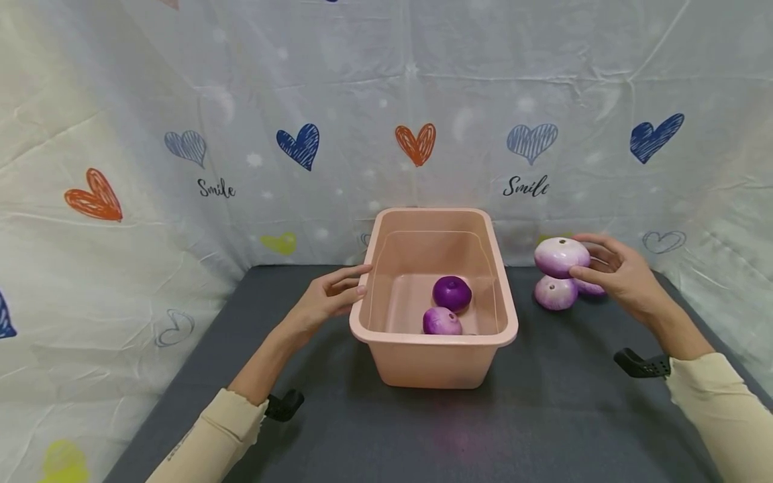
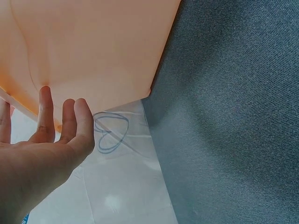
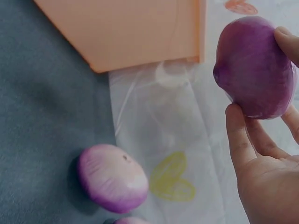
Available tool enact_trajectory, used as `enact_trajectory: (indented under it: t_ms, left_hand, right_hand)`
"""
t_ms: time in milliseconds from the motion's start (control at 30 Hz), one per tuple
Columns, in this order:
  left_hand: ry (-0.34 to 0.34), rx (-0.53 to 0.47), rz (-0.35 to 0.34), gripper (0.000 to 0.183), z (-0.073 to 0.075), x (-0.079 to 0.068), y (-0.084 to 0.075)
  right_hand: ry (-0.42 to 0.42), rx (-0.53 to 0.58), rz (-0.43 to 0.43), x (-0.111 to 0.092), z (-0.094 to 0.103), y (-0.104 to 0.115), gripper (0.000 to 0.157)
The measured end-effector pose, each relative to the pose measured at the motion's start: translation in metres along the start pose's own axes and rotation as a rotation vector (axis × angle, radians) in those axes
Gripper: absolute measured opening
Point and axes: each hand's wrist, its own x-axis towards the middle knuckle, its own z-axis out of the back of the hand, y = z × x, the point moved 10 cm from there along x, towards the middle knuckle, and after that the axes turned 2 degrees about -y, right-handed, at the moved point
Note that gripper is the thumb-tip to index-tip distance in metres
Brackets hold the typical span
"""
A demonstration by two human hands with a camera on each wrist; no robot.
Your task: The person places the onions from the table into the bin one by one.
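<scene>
Near the far right corner of the tabletop (image 1: 531, 416), the onion (image 1: 560, 259) is gripped between thumb and fingers of the right hand (image 1: 627, 276). The bin (image 1: 431, 363) is touched by the left hand (image 1: 323, 300), fingers loosely extended; light steadying and an even pinch would seem best.

The tub (image 1: 431, 365) stands on the table (image 1: 338, 436), before the hanging sheet (image 1: 362, 40). In the tub lie a near onion (image 1: 442, 320) and, beyond it and slightly right, a far onion (image 1: 451, 294). The left hand (image 1: 329, 295) is at the tub's left side. Right of the tub, the left onion (image 1: 555, 295) and right onion (image 1: 590, 288) rest on the table; above them, the right hand (image 1: 622, 275) holds a raised onion (image 1: 561, 259).
</scene>
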Motion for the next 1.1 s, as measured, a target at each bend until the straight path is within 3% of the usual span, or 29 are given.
enact_trajectory:
  t_ms: [467,633,1100]
  left_hand:
    - [-0.001,0.001,-0.006,0.054,-0.001,0.001,-0.002]
    - [-0.008,0.008,-0.013,0.054,0.000,0.000,-0.002]
    - [-0.012,0.007,-0.012,0.054,0.000,0.000,-0.003]
  right_hand:
    - [0.035,0.029,0.063,0.009,-0.020,0.032,0.054]
    - [0.066,0.045,0.130,0.013,-0.033,0.044,0.056]
    - [0.185,0.207,0.234,0.026,-0.070,0.064,0.056]
